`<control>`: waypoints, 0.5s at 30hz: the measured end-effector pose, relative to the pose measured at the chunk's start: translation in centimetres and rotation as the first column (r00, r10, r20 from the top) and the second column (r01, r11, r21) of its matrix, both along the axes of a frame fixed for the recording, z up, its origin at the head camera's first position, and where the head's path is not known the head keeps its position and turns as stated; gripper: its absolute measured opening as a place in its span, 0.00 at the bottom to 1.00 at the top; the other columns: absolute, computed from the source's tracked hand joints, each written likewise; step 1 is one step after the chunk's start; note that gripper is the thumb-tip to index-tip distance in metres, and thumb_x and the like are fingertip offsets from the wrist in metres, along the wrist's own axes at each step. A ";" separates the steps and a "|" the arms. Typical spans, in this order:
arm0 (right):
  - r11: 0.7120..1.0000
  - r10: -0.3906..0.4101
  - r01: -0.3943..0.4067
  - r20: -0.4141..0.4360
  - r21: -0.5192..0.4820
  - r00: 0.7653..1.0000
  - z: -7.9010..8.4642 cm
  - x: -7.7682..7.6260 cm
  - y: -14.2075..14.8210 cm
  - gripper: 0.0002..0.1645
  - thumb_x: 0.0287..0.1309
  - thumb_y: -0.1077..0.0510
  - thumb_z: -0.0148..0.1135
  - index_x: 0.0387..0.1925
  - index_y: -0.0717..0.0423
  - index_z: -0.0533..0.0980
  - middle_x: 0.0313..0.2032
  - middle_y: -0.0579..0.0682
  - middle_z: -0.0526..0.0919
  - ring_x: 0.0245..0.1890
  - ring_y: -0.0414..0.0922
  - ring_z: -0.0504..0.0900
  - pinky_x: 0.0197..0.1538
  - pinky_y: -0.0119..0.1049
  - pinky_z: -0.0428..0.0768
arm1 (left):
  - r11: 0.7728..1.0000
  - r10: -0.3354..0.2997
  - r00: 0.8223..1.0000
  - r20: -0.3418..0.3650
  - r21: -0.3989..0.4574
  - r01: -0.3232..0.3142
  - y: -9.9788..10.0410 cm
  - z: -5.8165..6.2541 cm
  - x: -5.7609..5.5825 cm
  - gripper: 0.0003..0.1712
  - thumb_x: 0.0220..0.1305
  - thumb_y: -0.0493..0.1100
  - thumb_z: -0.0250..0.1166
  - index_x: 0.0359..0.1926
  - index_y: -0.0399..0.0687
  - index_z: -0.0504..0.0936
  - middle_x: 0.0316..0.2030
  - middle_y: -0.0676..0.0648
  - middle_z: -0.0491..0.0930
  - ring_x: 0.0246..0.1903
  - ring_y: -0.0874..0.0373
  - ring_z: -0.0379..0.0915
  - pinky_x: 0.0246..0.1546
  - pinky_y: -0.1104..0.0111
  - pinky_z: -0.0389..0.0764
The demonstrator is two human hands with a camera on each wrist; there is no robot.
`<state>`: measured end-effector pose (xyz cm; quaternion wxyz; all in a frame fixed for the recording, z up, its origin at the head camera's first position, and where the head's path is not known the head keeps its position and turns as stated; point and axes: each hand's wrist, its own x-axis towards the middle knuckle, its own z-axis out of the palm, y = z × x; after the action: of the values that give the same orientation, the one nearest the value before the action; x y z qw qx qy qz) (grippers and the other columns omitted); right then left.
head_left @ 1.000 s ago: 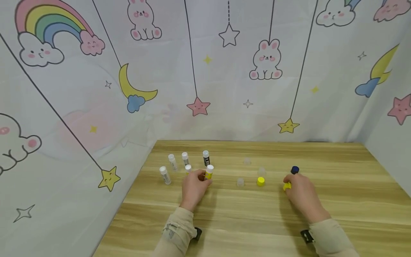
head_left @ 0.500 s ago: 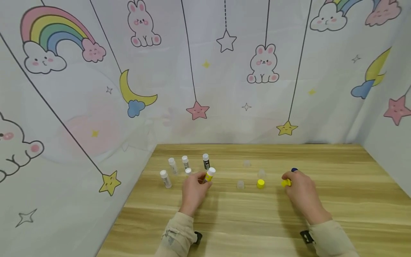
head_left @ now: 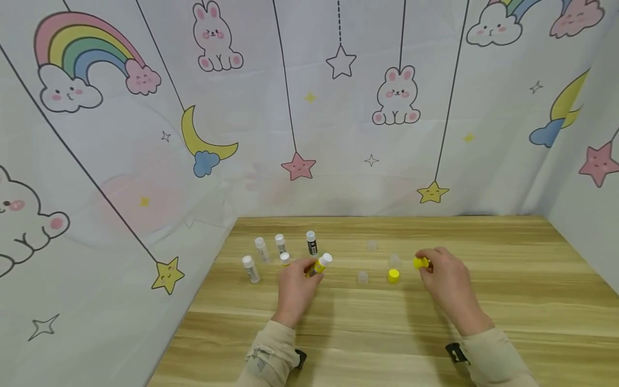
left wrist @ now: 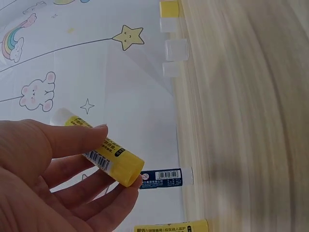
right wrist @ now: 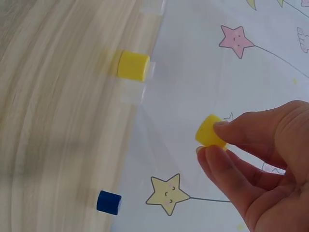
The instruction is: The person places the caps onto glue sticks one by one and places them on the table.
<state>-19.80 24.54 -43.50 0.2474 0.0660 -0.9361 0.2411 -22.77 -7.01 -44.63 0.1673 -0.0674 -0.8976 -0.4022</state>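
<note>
Far left, outboard of your left hand [head_left: 296,287]: a white cylindrical plastic tube [head_left: 251,270] stands on the wood-grain tabletop [head_left: 387,333]. Past that hand, two more white-topped pale tubes, the outer pale tube [head_left: 261,249] and the inner pale tube [head_left: 280,245]. Just beyond your knuckles, a white-topped yellow tube [head_left: 285,259], mostly hidden by the hand.

Your left hand pinches a yellow cylindrical plastic tube with a white end and barcode label [left wrist: 104,150] — thumb on one side, fingers on the other, tube tilted, white end toward your right hand in the head view. Beyond it stands a white-topped dark navy tube [head_left: 311,243].

Between your hands, on the table: a near translucent cap [head_left: 362,277], a far translucent cap [head_left: 371,245], a third translucent cap [head_left: 394,261], and in front of that one a short yellow cylindrical cap [head_left: 394,276].

Your right hand [head_left: 450,285] pinches a second yellow plastic cap [head_left: 419,263] between thumb and fingertips — raised off the table. The right wrist view also shows a dark blue cap [right wrist: 109,202] on the tabletop, well apart from your fingers.
</note>
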 end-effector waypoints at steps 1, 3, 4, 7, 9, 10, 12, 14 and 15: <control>1.000 0.003 -0.003 -0.019 -0.002 1.000 0.0 0.0 -0.1 0.17 0.50 0.73 0.71 0.44 0.62 0.83 0.42 0.61 0.82 0.33 0.53 0.83 0.34 0.51 0.82 | 1.000 -0.004 1.000 -0.006 -0.003 0.004 0.1 0.0 0.1 0.17 0.53 0.37 0.78 0.46 0.44 0.89 0.41 0.46 0.87 0.41 0.52 0.83 0.41 0.56 0.83; 1.000 0.009 -0.009 -0.055 -0.004 0.998 0.1 0.1 -0.3 0.18 0.50 0.73 0.71 0.44 0.63 0.83 0.41 0.60 0.82 0.33 0.53 0.83 0.34 0.50 0.83 | 1.000 -0.012 1.000 -0.019 -0.012 0.012 0.1 0.1 0.1 0.16 0.53 0.37 0.78 0.45 0.45 0.89 0.41 0.46 0.87 0.40 0.52 0.83 0.41 0.57 0.83; 1.000 0.012 -0.013 -0.072 -0.005 0.997 0.1 0.1 -0.4 0.18 0.50 0.73 0.72 0.45 0.62 0.83 0.41 0.60 0.82 0.33 0.52 0.84 0.34 0.50 0.84 | 1.000 -0.016 0.999 -0.028 -0.020 0.016 0.2 0.2 0.2 0.16 0.53 0.37 0.78 0.45 0.45 0.89 0.40 0.47 0.87 0.40 0.53 0.83 0.41 0.57 0.83; 1.000 0.027 -0.028 -0.109 -0.012 0.994 0.3 0.1 -0.6 0.18 0.50 0.72 0.73 0.45 0.62 0.83 0.40 0.59 0.82 0.33 0.52 0.85 0.34 0.49 0.84 | 0.999 -0.025 0.998 -0.050 -0.032 0.023 0.4 0.4 0.4 0.16 0.53 0.37 0.78 0.45 0.46 0.89 0.40 0.47 0.87 0.40 0.53 0.83 0.41 0.57 0.83; 0.999 0.036 -0.039 -0.131 -0.016 0.991 0.5 0.2 -0.8 0.19 0.50 0.72 0.73 0.46 0.62 0.83 0.40 0.58 0.82 0.33 0.52 0.86 0.35 0.49 0.85 | 0.999 -0.028 0.998 -0.065 -0.038 0.025 0.5 0.6 0.5 0.17 0.52 0.37 0.79 0.45 0.46 0.89 0.41 0.47 0.87 0.40 0.53 0.83 0.41 0.57 0.83; 0.999 0.041 -0.044 -0.144 -0.016 0.989 0.5 0.2 -0.9 0.19 0.50 0.72 0.74 0.46 0.62 0.83 0.40 0.58 0.82 0.33 0.52 0.86 0.34 0.48 0.85 | 0.999 -0.029 0.997 -0.073 -0.043 0.026 0.6 0.7 0.5 0.17 0.52 0.37 0.79 0.45 0.46 0.89 0.41 0.48 0.87 0.40 0.53 0.83 0.41 0.57 0.83; 0.999 0.048 -0.051 -0.173 -0.017 0.984 0.7 0.3 -1.1 0.20 0.49 0.72 0.74 0.46 0.62 0.83 0.40 0.57 0.83 0.33 0.52 0.86 0.34 0.48 0.85 | 0.998 -0.032 0.996 -0.085 -0.050 0.028 0.7 0.9 0.7 0.17 0.52 0.37 0.79 0.45 0.46 0.89 0.41 0.48 0.87 0.40 0.53 0.83 0.42 0.57 0.82; 0.998 0.052 -0.056 -0.207 -0.014 0.977 0.9 0.4 -1.2 0.20 0.48 0.73 0.75 0.46 0.62 0.84 0.39 0.56 0.83 0.32 0.51 0.86 0.33 0.47 0.85 | 0.998 -0.035 0.995 -0.097 -0.059 0.030 0.8 1.0 0.8 0.17 0.52 0.37 0.79 0.45 0.46 0.89 0.42 0.48 0.87 0.40 0.53 0.83 0.42 0.57 0.82; 0.998 0.055 -0.059 -0.223 -0.013 0.973 0.9 0.4 -1.3 0.20 0.48 0.73 0.75 0.46 0.62 0.84 0.39 0.56 0.83 0.32 0.50 0.86 0.33 0.47 0.85 | 0.998 -0.036 0.994 -0.103 -0.062 0.030 0.8 1.0 0.8 0.17 0.52 0.37 0.79 0.45 0.46 0.89 0.41 0.48 0.87 0.40 0.53 0.83 0.42 0.57 0.82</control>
<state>-19.42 23.28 -42.56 0.3445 0.1171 -0.8978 0.2482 -21.97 -6.22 -43.61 0.2049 -0.1080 -0.8983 -0.3735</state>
